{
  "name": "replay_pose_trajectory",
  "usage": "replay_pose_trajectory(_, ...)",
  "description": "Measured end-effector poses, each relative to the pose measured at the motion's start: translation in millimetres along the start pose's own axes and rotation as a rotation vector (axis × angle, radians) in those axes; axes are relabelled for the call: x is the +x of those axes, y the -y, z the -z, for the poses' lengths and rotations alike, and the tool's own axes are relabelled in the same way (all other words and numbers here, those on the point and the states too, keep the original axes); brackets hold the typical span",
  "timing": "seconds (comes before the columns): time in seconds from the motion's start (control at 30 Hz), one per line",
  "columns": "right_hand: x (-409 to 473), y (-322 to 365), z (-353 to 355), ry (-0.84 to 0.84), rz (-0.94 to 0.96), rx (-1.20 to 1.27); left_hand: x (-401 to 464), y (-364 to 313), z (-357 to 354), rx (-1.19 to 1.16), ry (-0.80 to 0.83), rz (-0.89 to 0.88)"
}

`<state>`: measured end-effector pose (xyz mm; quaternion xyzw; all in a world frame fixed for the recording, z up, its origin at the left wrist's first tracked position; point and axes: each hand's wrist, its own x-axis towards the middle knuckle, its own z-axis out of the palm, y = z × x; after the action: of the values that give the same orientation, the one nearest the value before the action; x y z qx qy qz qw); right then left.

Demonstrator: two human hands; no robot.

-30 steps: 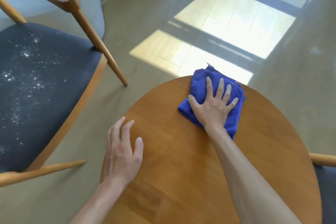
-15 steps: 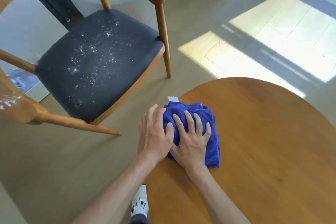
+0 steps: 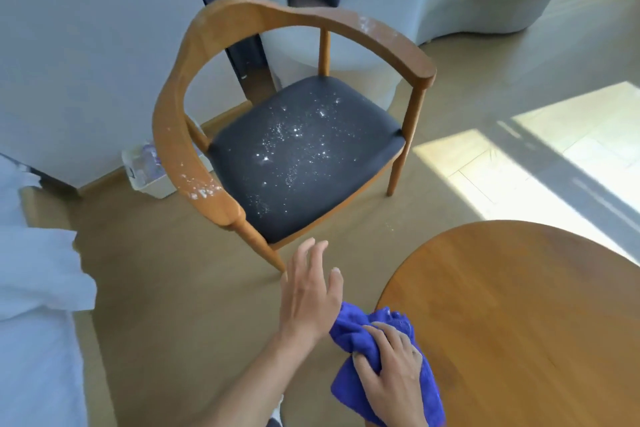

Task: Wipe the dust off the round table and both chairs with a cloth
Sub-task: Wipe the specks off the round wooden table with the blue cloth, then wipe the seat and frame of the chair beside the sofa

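Nearest, at five o'clock, the right hand [image 3: 391, 371] gripped the bunched blue cloth [image 3: 349, 326] at the round table [image 3: 519, 305] edge; the tabletop looked clean. The left hand [image 3: 308, 291] hovered open. At twelve o'clock, the chair [image 3: 298, 149] remained dusty, seat and armrests unwiped.

Cloth [image 3: 360, 333]: solid royal blue, at the left edge of the worktop [image 3: 526, 315]. Worktop: warm orange-brown wood with straight grain lines. Chair [image 3: 242, 28]: frame in lighter honey-brown wood, with white specks on both armrests. Chair seat [image 3: 304, 156]: dark charcoal, scattered with white dust flecks. Floor [image 3: 166, 288]: beige-tan, with pale yellow sunlit patches at right.
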<state>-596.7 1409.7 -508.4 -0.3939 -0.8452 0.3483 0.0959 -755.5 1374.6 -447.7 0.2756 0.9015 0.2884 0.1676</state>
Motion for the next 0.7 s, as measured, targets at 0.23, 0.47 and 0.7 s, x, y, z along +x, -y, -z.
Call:
replay_pose_trajectory(0.23, 25.3, 84.8, -5.1, 0.057, -0.268, 0.57, 21.2, 26.3, 67.7, -0.128, -0.153, -0.032)
replay_pose_trajectory(0.47, 62.2, 175.3, -35.1, -0.052, -0.259, 0.619, 64.7, 76.9, 153.0, -0.21, -0.239, 0.021)
replay_pose_trajectory(0.7, 111.6, 244.9, -59.3, -0.154, -0.116, 0.531, 110.1, 143.0, 198.3, -0.415, -0.301, 0.323)
